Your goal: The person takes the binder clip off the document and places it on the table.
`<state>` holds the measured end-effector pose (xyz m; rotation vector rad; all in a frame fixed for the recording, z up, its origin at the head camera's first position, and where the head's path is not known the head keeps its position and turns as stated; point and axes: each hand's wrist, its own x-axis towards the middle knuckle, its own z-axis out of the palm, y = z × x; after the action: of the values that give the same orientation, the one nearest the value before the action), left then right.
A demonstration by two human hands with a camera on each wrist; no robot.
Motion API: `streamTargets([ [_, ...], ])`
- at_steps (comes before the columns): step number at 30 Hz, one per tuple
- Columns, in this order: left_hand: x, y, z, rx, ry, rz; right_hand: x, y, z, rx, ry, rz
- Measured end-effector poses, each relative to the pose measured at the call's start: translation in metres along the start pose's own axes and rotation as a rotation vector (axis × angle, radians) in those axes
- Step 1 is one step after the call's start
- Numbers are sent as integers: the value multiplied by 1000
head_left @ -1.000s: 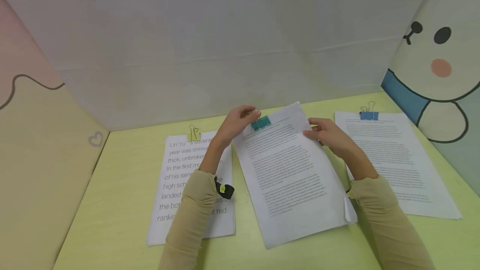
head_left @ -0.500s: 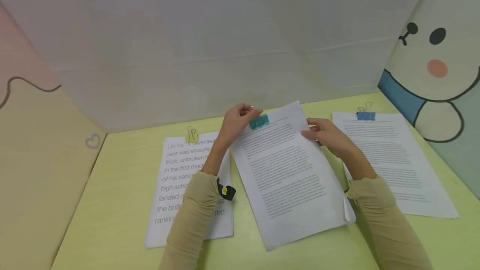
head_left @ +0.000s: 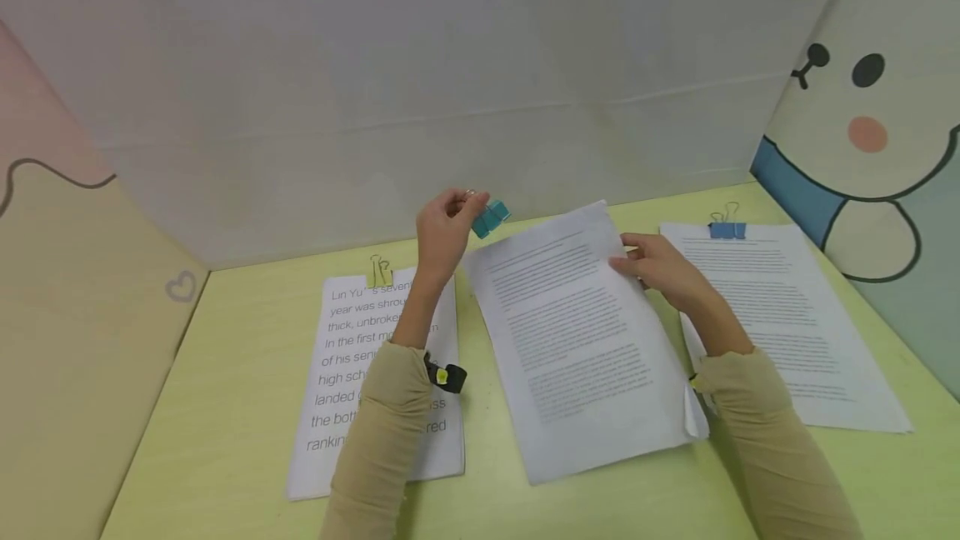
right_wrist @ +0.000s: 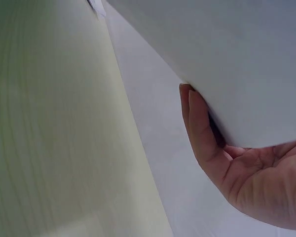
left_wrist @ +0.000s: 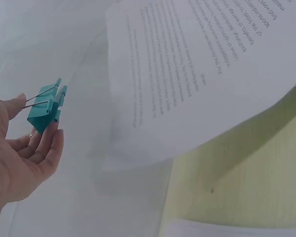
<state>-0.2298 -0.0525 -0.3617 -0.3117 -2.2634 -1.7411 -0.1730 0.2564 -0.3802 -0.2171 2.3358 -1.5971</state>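
Note:
My left hand (head_left: pixel 442 233) pinches a teal binder clip (head_left: pixel 491 218) by its wire handles, up and left of the middle papers' top edge. In the left wrist view the clip (left_wrist: pixel 45 104) is apart from the sheets, its mouth facing them. My right hand (head_left: pixel 660 267) grips the middle stack of printed paper (head_left: pixel 577 340) by its upper right edge, thumb in front and fingers behind. The stack's top is raised and leans back, and its lower right corner curls. From the right wrist view, the fingers (right_wrist: pixel 200 128) lie against the back of the paper (right_wrist: pixel 246 69).
On the left lies a large-print stack (head_left: pixel 337 407) with a yellow binder clip (head_left: pixel 380 272) at its top. A second stack (head_left: pixel 795 315), at the right, carries a blue binder clip (head_left: pixel 727 230). A pale wall (head_left: pixel 450 65) rises behind the yellow-green table (head_left: pixel 225 390).
The teal binder clip has come off the top of the middle papers. My left hand has carried it up and to the left. The right hand keeps its grip on the papers.

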Motion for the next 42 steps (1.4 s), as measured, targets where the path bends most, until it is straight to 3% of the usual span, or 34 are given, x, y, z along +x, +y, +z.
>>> streamTargets([
  [4, -2, 2, -8, 29, 9, -14, -1, 4, -6, -43, 29, 8],
  [16, -30, -14, -13, 111, -104, -102, -2, 17, -25, -107, 97, 82],
  [26, -45, -22, -8, 192, -202, -230, 2, 25, -28, -122, 101, 146],
  [42, -62, -35, -5, 315, -370, -298, 3, 34, -30, -99, 94, 172],
])
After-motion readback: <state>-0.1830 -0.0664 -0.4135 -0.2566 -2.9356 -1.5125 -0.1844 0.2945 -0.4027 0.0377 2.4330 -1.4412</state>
